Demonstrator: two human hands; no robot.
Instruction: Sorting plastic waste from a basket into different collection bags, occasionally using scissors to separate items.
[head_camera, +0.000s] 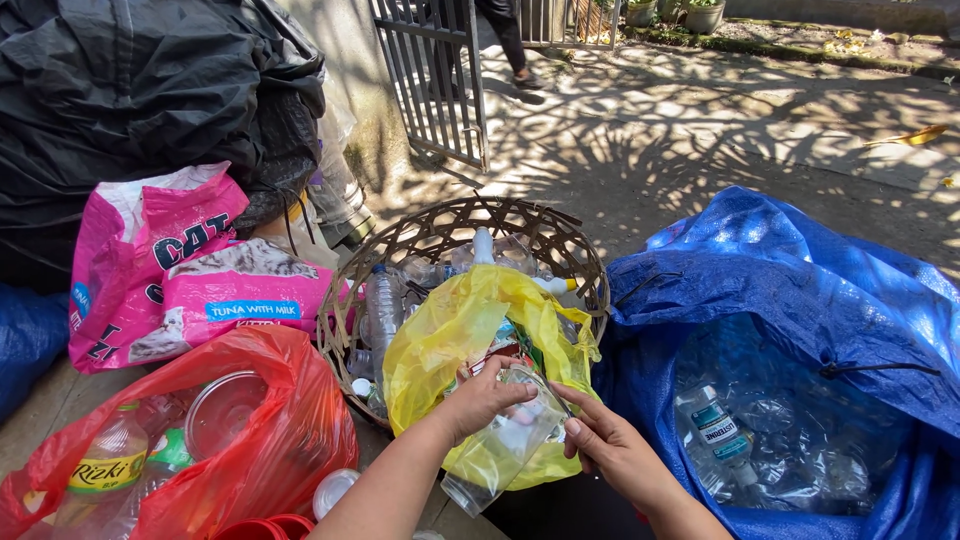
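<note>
My left hand (482, 398) grips the top of a clear plastic bottle (505, 445) that lies against a yellow plastic bag (450, 335). My right hand (608, 440) touches the same bottle from the right side, fingers on its edge. The yellow bag rests partly inside a woven bamboo basket (440, 225) that holds several clear plastic bottles (383, 310).
A big blue sack (800, 290) with several clear bottles stands at the right. A red plastic bag (290, 420) with containers is at the lower left, a pink sack (190, 270) behind it, black bags (150, 90) at the upper left. A metal gate (435, 80) and a person's legs (510, 40) are beyond.
</note>
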